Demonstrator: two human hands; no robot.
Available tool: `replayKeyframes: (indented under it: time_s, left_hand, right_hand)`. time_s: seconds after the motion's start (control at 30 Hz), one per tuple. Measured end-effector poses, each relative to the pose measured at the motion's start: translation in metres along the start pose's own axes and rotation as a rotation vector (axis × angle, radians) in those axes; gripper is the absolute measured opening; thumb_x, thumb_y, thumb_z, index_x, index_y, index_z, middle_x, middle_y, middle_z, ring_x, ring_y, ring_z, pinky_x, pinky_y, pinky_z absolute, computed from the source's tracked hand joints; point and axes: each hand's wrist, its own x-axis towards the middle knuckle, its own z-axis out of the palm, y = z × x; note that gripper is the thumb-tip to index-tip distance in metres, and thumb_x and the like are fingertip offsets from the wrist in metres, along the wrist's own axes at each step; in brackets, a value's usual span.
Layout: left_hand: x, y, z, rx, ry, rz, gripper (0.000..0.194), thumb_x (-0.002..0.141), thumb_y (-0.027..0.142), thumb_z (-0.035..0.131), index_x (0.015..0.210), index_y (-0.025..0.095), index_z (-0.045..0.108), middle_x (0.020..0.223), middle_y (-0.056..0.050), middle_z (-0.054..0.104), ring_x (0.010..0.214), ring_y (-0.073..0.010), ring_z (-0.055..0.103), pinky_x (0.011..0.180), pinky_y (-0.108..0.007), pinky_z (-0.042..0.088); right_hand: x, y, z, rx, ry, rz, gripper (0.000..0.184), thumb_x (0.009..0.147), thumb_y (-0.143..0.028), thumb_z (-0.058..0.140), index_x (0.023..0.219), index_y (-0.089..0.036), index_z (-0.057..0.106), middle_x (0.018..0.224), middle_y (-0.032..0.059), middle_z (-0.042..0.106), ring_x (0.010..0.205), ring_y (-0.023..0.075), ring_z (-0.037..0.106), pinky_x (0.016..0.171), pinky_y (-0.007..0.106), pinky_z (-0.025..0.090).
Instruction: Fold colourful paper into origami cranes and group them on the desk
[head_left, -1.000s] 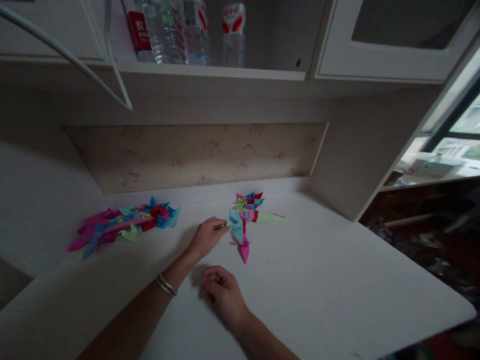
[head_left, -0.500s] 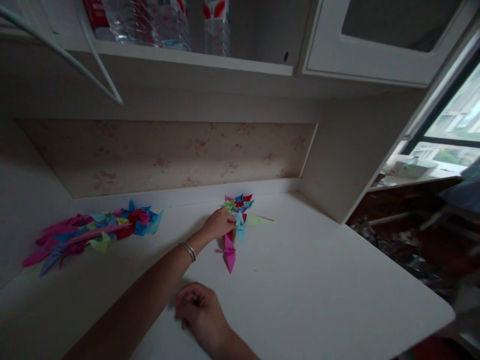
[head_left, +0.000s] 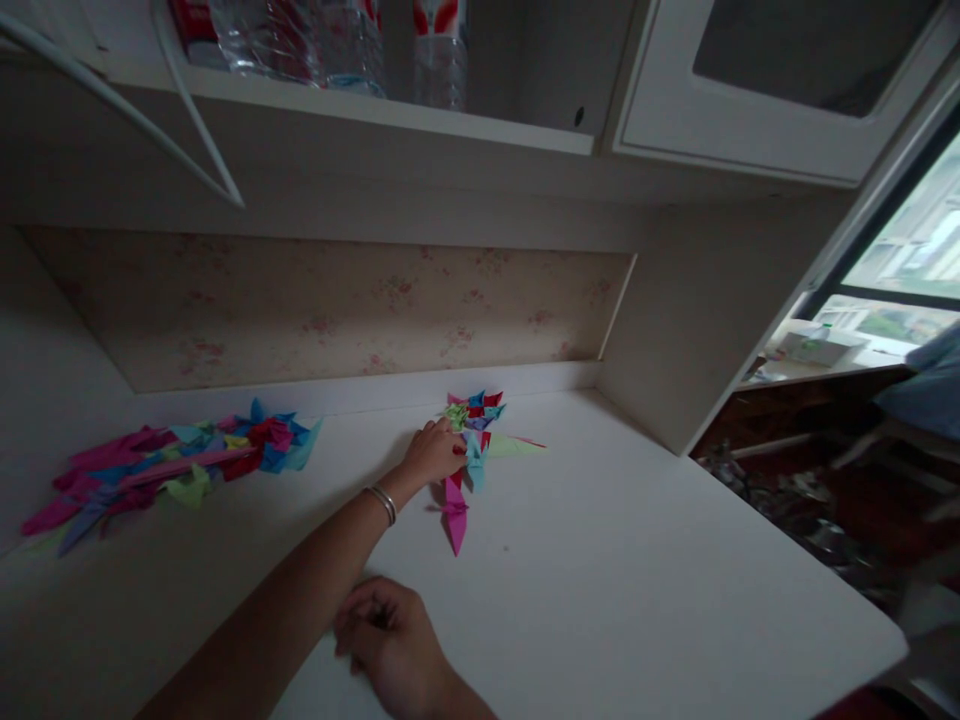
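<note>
A white desktop (head_left: 637,570) extends below an open cabinet shelf (head_left: 360,113); a floral wallpaper panel (head_left: 352,315) lines the far side, and a window (head_left: 911,260) lies at far right. Folded-paper pieces, apparently origami cranes, occupy two zones. At left, a mixed heap (head_left: 187,462) lies loose and overlapping. At center far, a smaller group is laid out: short rows of small pieces (head_left: 487,408) at the far end, a pale-green piece (head_left: 510,446) pointing right, a light-blue crane (head_left: 476,463), and a magenta crane (head_left: 455,520) pointing near. Judged by this layout, arrangement is partial: the center group is set out, while the heap is unsorted. The left hand (head_left: 435,452) is at the left side of the center group, beside the light-blue crane, fingers drawn together; whether they pinch a piece cannot be told. The right hand (head_left: 394,640) rests near, in a narrow, loose curl, with no object visible; whether thumb and fingertips meet is unclear. The left hand conceals part of the group. The heap's lower layers are covered, and the shelf bottles (head_left: 439,75) are cut off above.
</note>
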Motion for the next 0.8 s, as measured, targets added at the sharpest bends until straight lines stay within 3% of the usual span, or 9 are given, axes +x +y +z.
replayKeyframes:
  time_s: [0.23, 0.43, 0.6, 0.7, 0.8]
  left_hand:
    - [0.002, 0.001, -0.001, -0.024, 0.0, 0.007, 0.027, 0.069, 0.025, 0.066, 0.094, 0.03, 0.075, 0.102, -0.005, 0.061, 0.097, -0.0227, 0.055, 0.089, -0.033, 0.042]
    - [0.006, 0.003, -0.005, -0.022, -0.003, 0.0, 0.025, 0.071, 0.022, 0.06, 0.089, 0.028, 0.077, 0.097, -0.005, 0.063, 0.092, -0.0226, 0.057, 0.085, -0.032, 0.043]
    - [-0.002, 0.012, -0.016, 0.008, 0.007, 0.036, 0.019, 0.074, 0.037, 0.061, 0.08, 0.027, 0.077, 0.097, -0.006, 0.062, 0.096, -0.0267, 0.055, 0.084, -0.035, 0.042]
    - [-0.006, 0.021, -0.022, 0.046, -0.004, 0.11, 0.029, 0.07, 0.052, 0.066, 0.082, 0.028, 0.076, 0.1, -0.006, 0.061, 0.103, -0.0289, 0.051, 0.088, -0.039, 0.039]
    - [-0.006, 0.029, -0.025, 0.129, -0.032, 0.158, 0.024, 0.069, 0.047, 0.069, 0.082, 0.027, 0.075, 0.105, -0.007, 0.06, 0.108, -0.0299, 0.048, 0.091, -0.041, 0.037]
  right_hand:
    - [0.002, 0.005, -0.001, 0.001, -0.02, -0.01, 0.008, 0.061, -0.018, 0.064, 0.069, -0.016, 0.067, 0.053, -0.0047, 0.057, 0.044, 0.0063, 0.044, 0.044, 0.019, 0.033]
    - [0.0, 0.0, 0.0, -0.012, -0.013, -0.007, 0.007, 0.061, -0.018, 0.064, 0.068, -0.016, 0.066, 0.054, -0.0041, 0.058, 0.044, 0.0069, 0.044, 0.044, 0.02, 0.034]
    - [0.001, 0.0, -0.001, -0.021, -0.027, 0.006, 0.008, 0.061, -0.017, 0.063, 0.068, -0.016, 0.066, 0.054, -0.0045, 0.058, 0.044, 0.0065, 0.043, 0.044, 0.019, 0.033]
    - [0.002, 0.003, -0.002, -0.017, -0.03, 0.001, 0.008, 0.061, -0.016, 0.063, 0.068, -0.016, 0.066, 0.054, -0.0046, 0.058, 0.043, 0.0062, 0.043, 0.043, 0.019, 0.033]
    - [0.003, 0.004, -0.001, -0.005, -0.026, -0.001, 0.007, 0.061, -0.016, 0.063, 0.067, -0.016, 0.065, 0.055, -0.0041, 0.058, 0.043, 0.0065, 0.044, 0.044, 0.019, 0.033]
